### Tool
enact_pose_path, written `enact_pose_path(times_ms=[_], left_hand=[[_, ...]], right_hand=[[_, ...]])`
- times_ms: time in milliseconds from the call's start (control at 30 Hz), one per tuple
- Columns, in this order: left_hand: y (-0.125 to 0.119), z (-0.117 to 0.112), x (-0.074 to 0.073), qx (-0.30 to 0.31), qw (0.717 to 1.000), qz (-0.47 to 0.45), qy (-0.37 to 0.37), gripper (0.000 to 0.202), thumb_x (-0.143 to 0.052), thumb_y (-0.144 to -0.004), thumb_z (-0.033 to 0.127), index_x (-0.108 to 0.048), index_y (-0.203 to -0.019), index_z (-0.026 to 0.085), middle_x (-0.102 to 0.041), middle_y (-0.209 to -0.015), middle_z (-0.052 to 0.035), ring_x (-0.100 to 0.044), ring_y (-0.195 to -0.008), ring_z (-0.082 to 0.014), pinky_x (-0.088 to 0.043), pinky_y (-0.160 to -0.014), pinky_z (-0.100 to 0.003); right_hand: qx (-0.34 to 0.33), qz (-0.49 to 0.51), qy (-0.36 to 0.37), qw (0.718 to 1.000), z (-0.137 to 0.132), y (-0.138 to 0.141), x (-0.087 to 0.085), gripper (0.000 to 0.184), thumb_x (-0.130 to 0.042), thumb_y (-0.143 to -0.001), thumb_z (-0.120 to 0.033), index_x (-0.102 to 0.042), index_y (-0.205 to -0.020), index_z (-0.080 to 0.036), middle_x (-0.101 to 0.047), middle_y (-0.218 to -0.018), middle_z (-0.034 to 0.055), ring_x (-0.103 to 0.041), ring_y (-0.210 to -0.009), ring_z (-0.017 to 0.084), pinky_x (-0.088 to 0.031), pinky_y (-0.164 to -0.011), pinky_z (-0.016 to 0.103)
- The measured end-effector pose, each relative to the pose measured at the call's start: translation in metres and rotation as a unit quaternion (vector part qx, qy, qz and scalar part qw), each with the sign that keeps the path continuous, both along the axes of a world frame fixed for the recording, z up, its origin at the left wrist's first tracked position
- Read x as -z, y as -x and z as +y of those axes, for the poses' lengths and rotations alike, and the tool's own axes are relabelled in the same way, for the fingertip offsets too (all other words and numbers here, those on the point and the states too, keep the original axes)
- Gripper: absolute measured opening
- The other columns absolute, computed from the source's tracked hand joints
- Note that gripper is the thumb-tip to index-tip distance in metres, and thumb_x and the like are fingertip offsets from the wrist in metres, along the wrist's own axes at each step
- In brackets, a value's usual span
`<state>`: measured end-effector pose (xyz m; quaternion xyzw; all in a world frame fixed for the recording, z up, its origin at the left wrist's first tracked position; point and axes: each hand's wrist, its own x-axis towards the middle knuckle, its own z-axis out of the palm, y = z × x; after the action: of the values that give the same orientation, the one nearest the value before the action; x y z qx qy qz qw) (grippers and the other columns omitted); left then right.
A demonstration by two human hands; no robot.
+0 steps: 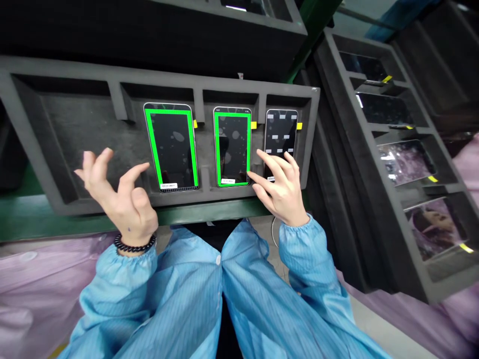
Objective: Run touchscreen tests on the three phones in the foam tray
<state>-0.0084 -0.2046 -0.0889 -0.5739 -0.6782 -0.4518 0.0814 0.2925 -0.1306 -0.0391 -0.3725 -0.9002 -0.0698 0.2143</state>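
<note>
Three smartphones lie face up in separate compartments of a dark foam tray [224,198]. The left phone [174,144] and the middle phone [234,144] show a thick green frame on a black screen. On the right phone [280,129] are small grey blocks, and its lower part is hidden. My left hand [127,199] hovers open beside the left phone, index finger pointing at its edge. My right hand [280,187] is open, its fingers over the right phone and one fingertip at the middle phone's lower right edge; whether it touches I cannot tell.
To the right stands a stack of foam trays [377,209] with several phones in its top one. Another dark tray [262,17] is at the back. Yellow tabs [253,125] stick out beside the phones. Purple clothing [45,279] of other people shows at both sides.
</note>
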Motion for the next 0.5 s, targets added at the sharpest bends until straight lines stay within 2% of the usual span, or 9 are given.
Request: enact_pose_path(times_ms=[167, 367, 500], left_hand=[[0.0004, -0.0004, 0.0012, -0.007, 1.000, 0.004, 0.005, 0.062, -0.026, -0.102, 0.053, -0.073, -0.124, 0.018, -0.044, -0.157, -0.0110, -0.028, -0.154, -0.0350, -0.013, -0.128, -0.060], [0.0011, -0.0008, 0.0022, -0.012, 1.000, 0.000, 0.006, 0.063, -0.026, -0.101, 0.054, -0.073, -0.124, 0.019, -0.044, -0.158, -0.0097, -0.028, -0.154, -0.0344, -0.014, -0.128, -0.059], [0.0010, -0.0013, 0.0012, -0.010, 1.000, 0.007, 0.012, 0.062, -0.026, -0.102, 0.053, -0.072, -0.124, 0.018, -0.043, -0.158, -0.0106, -0.028, -0.154, -0.0332, -0.015, -0.128, -0.058]], right_hand=[[-0.017, 0.004, 0.037, 0.999, -0.0056, -0.0001, 0.0033, 0.023, -0.056, -0.100, -0.028, -0.079, -0.097, -0.026, -0.060, -0.147, 0.0023, -0.058, -0.125, 0.027, -0.036, -0.121, 0.056], [-0.007, 0.008, 0.076, 0.997, 0.0004, 0.0065, -0.0024, 0.036, -0.050, -0.102, -0.027, -0.078, -0.081, -0.024, -0.065, -0.138, 0.0033, -0.057, -0.123, 0.027, -0.037, -0.121, 0.056], [0.004, 0.049, 0.083, 0.995, 0.0032, 0.0064, -0.0060, 0.042, -0.042, -0.104, -0.026, -0.078, -0.082, -0.024, -0.066, -0.133, 0.0045, -0.058, -0.123, 0.026, -0.039, -0.120, 0.054]])
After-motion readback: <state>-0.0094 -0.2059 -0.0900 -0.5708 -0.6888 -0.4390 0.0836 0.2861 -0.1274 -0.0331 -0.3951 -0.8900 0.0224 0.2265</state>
